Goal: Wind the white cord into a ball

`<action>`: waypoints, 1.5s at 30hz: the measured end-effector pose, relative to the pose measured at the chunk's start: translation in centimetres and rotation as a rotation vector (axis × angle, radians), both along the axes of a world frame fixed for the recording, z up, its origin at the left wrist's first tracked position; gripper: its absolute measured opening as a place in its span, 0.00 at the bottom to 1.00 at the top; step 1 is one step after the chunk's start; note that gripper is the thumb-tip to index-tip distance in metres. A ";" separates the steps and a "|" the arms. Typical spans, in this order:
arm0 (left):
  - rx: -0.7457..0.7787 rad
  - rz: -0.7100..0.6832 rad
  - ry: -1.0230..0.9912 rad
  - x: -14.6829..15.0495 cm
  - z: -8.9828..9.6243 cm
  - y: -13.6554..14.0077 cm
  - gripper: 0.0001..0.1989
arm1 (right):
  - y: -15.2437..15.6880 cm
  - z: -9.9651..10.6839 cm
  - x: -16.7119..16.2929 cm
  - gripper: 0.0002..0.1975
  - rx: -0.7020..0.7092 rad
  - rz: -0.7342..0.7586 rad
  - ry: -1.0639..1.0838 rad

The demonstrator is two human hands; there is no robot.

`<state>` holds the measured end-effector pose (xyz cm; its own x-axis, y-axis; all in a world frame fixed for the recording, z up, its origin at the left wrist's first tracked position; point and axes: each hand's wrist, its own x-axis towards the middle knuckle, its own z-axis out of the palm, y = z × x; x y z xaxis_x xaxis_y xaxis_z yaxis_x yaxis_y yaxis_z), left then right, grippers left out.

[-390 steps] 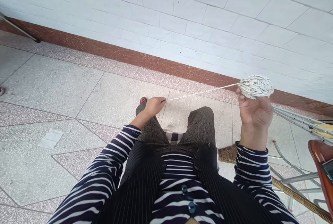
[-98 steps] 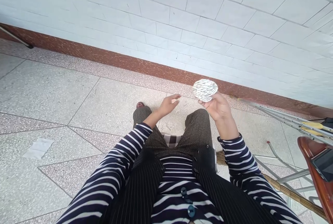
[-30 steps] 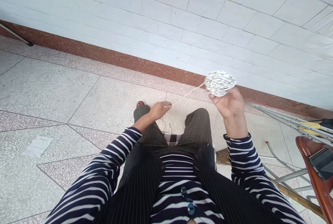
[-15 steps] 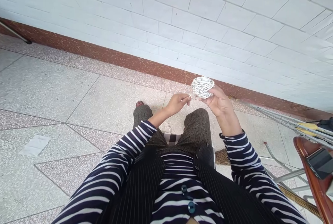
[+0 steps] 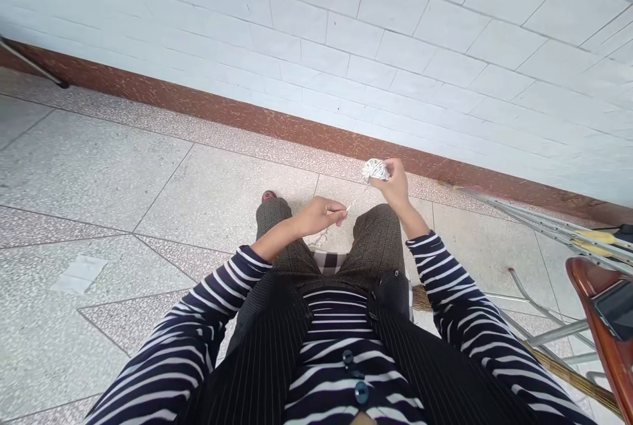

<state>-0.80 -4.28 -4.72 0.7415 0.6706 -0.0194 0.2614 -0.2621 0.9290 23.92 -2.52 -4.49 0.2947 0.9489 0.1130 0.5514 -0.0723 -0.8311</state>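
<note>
A ball of white cord with dark flecks is gripped in my right hand, out in front of my knees. My fingers and thumb curl around its right side and hide part of it. From the ball a thin strand of cord runs down and left to my left hand. There my thumb and fingertips pinch the strand, just above the gap between my thighs. The strand looks taut between the two hands.
At the right stand metal crutches and a brown wooden seat with a phone on it. A straw broom lies beneath. White paper lies on the floor at left. A tiled wall rises ahead.
My left hand has moved down and left, drawing the strand longer. My right hand has turned and shifted slightly left with the ball, so less of the ball shows.
</note>
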 end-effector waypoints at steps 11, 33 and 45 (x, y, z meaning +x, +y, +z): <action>0.512 0.135 0.132 0.8 -0.9 5.4 0.14 | -3.9 -2.8 -2.0 0.28 -0.376 0.546 0.511; -0.014 0.190 -0.002 -1.2 -7.3 3.9 0.18 | -6.0 2.3 -0.6 0.28 -0.247 0.418 0.959; -0.020 0.160 -0.028 -0.2 -7.6 4.7 0.16 | -5.4 8.7 -0.7 0.32 -0.006 0.463 0.676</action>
<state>-1.03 0.40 -12.27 0.6257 0.7799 -0.0145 0.2721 -0.2008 0.9411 23.22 -7.96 4.18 -0.1245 0.9912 0.0457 -0.0940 0.0341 -0.9950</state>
